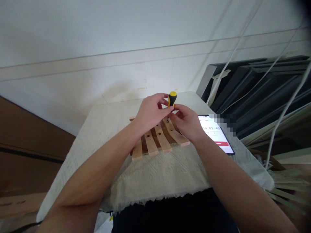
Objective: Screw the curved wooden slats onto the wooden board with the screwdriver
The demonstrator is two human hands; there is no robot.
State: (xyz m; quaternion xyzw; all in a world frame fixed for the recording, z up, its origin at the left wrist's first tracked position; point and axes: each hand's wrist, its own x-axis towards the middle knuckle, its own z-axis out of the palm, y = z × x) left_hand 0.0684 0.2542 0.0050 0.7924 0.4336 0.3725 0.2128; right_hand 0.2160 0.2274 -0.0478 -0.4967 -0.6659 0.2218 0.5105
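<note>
A short screwdriver (172,98) with a black and yellow handle stands nearly upright over a slatted wooden piece (160,139). My left hand (153,110) is closed, its fingers and thumb around the handle from the left. From the right, my right hand (187,121) pinches the lower end of the handle. Below the fingers, a small dark screw or tip shows at one slat, but its exact contact is hard to make out. The slats are pale, curved strips with dark holes, lying over darker wood. My left hand hides the far left part of the piece.
A light woven cloth (102,123) covers the table. To the right lies a phone (220,139) with a timer on its screen. White cables (279,126) hang at the right, before stacked dark panels (252,84). A white wall (121,74) rises behind the table.
</note>
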